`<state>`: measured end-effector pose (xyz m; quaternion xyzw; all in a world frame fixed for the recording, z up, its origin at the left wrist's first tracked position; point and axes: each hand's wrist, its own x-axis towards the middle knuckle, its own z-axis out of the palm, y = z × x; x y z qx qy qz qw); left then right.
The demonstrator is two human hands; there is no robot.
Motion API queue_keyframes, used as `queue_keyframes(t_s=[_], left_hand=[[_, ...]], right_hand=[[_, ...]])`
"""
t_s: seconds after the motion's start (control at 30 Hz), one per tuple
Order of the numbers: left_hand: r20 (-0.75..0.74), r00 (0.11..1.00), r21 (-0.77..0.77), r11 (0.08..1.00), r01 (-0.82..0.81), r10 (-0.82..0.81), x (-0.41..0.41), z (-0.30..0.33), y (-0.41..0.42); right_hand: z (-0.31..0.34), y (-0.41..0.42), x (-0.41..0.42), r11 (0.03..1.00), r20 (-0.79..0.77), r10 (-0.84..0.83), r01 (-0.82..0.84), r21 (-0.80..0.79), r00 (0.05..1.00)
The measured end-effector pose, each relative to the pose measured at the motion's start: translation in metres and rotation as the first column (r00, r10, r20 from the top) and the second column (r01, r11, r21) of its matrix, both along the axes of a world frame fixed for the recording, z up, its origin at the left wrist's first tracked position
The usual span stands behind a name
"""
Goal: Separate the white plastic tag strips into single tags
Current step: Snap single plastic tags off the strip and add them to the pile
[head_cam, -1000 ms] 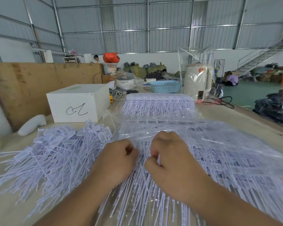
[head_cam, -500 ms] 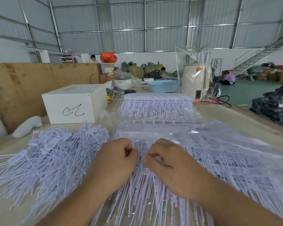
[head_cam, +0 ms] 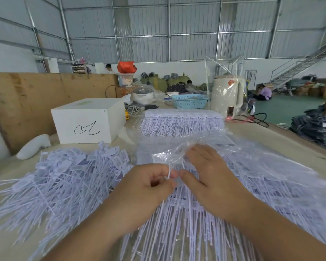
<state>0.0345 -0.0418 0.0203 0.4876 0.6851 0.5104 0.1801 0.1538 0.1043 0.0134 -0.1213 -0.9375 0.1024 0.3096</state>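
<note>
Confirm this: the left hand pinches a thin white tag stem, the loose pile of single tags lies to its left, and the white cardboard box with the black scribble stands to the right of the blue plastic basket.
Wrong on the box. In the head view the white cardboard box with the black scribble stands left of the blue plastic basket. The left hand does pinch a thin white tag stem, and the loose pile of single tags lies to its left.

Soft, even daylight fills the hall, casting only faint shadows. The wide lens bends the edges, and motion blur smears the right side.
</note>
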Motion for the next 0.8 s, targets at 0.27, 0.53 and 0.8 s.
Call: queue_keyframes(t_s=[0.27, 0.53, 0.8], left_hand=[[0.171, 0.98, 0.065, 0.992, -0.111, 0.099, 0.0, 0.008, -0.002], [0.482, 0.868, 0.309, 0.902, -0.3, 0.124, -0.003, 0.02, -0.002], [0.033, 0.999, 0.23, 0.973, 0.021, -0.029, 0.015, 0.011, -0.001]], right_hand=[[0.012, -0.006, 0.003, 1.0, -0.106, -0.001, 0.0, -0.01, 0.994], [0.032, -0.011, 0.021, 0.962, -0.18, 0.25, -0.223, 0.159, 0.951], [0.032, -0.017, 0.022, 0.954, -0.013, 0.124, -0.115, 0.278, 0.992]])
